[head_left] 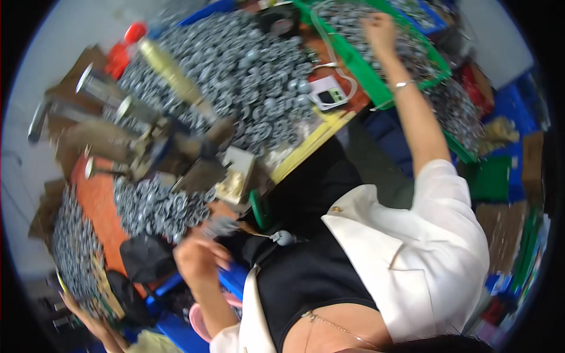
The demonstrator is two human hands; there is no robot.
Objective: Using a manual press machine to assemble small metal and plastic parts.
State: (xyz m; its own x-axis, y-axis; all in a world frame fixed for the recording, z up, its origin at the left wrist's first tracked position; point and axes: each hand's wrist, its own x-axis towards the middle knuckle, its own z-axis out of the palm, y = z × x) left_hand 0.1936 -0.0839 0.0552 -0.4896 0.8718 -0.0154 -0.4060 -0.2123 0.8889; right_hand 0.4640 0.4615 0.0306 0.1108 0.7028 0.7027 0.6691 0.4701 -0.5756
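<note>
My right arm stretches out to the far right, and my right hand [379, 30] is over a green crate [376, 88] full of small grey metal parts [347, 20]. Its fingers are bunched together, and whatever is in them is too small to make out. My left hand [200, 259] hovers at the lower left, its half-curled fingers smeared by motion. Beside it, a blurred brush-like thing [220, 226] lies near a pile of grey round parts [162, 206]. Beyond that stands a metal bench press [176, 147] with a yellowish handle [170, 70].
A large heap of grey round parts [235, 70] covers the orange table behind the press. A phone [329, 96] with a white cable lies at the table's yellow edge [312, 144]. Another person's hand [76, 309] shows at the lower left, near a black bag [147, 259].
</note>
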